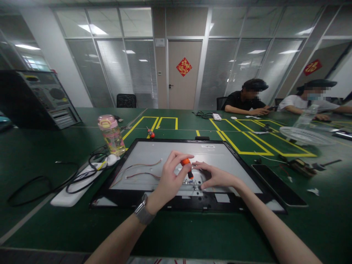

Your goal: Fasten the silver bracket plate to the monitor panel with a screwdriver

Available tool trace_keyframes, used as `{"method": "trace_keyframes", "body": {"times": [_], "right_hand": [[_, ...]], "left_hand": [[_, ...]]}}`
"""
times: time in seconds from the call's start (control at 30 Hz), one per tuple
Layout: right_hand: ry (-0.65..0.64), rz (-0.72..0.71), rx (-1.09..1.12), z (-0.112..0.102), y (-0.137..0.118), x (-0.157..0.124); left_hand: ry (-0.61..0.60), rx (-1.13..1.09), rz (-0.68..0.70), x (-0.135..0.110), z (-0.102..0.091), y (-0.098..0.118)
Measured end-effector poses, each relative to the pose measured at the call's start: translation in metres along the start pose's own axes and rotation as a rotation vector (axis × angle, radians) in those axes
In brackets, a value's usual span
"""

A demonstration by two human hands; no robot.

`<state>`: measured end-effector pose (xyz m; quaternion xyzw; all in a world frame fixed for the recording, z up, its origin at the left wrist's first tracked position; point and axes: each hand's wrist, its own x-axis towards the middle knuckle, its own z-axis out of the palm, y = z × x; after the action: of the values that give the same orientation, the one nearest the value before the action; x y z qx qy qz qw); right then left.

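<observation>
A screwdriver with an orange and black handle stands tilted, its tip down among small parts on a metal bracket. My left hand is closed around its handle with thumb and fingers. Just to the right, my right hand rests over the panel with thumb and fingers apart, close to the screwdriver tip. Whether its fingertips touch the bracket I cannot tell. Beneath both hands a flat display panel lies with its grey metal back up, inside a black frame. Two thin cables lie loose on its left half.
Left of the panel are a white power strip, black cords and a pink-lidded bottle. A phone-like black slab and calipers lie right. A computer case stands far left. Two people sit across the table.
</observation>
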<state>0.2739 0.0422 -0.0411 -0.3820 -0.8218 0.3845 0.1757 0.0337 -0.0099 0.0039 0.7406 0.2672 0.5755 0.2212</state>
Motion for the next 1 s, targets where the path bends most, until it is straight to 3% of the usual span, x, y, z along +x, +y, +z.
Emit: {"method": "trace_keyframes", "body": {"times": [0.2,0.43,0.7,0.87,1.0], "right_hand": [[-0.001,0.013,-0.025,-0.0002,-0.0028,-0.0006],[-0.004,0.012,-0.008,-0.0009,-0.0060,-0.0007],[0.001,0.019,-0.033,-0.0002,-0.0016,-0.0002],[-0.005,-0.004,-0.009,0.0003,0.0005,0.0007],[-0.002,0.017,-0.012,-0.0003,-0.0019,-0.0001]], "left_hand": [[-0.044,-0.115,-0.039,-0.0005,-0.0003,0.0014],[0.048,-0.033,-0.007,0.0021,0.0021,-0.0006],[-0.037,-0.115,-0.052,0.0002,0.0002,0.0006],[0.079,-0.052,-0.017,0.0006,0.0029,0.0011],[0.031,-0.116,-0.085,-0.0006,0.0033,0.0006]]}}
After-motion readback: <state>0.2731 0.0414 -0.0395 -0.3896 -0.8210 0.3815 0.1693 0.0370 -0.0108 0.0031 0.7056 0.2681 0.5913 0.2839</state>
